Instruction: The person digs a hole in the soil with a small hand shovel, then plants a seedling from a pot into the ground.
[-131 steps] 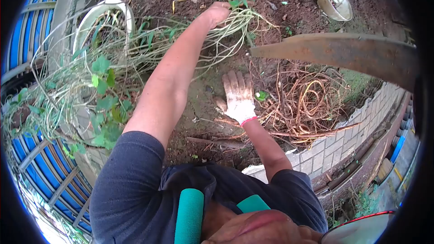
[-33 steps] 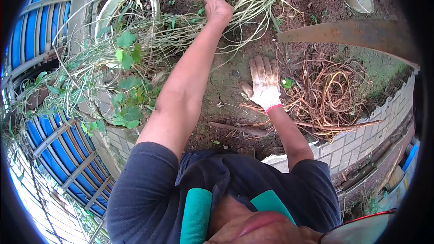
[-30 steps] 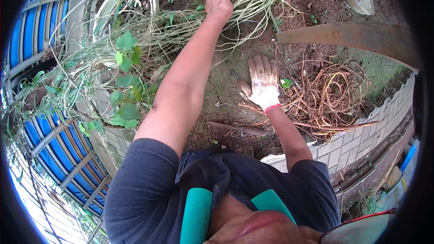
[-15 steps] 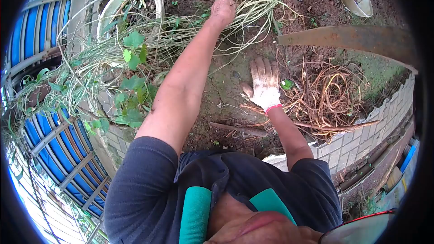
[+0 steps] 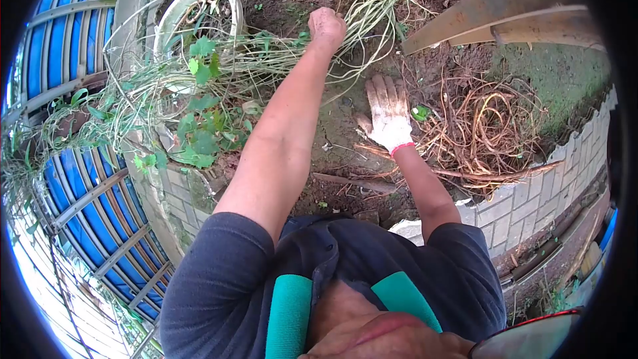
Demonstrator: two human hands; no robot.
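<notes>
Vines (image 5: 252, 60): pale stems trail from the soil bed's left edge to its middle; I'd pull slowly, along their run.
Left hand (image 5: 327, 26): grip clenched round the stems; hold low.
Right hand (image 5: 389, 114): gloved, spread flat on the soil; brace there, beside the dry roots (image 5: 488, 126).

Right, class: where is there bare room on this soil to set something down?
Bare brown soil between the left hand gripping pale green vine stems and the white-gloved right hand. Crowded: tangled brown dry roots beside it.

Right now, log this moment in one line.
left hand: shut on green vines | right hand: gloved, flat on soil | dry vines: beside it
</notes>
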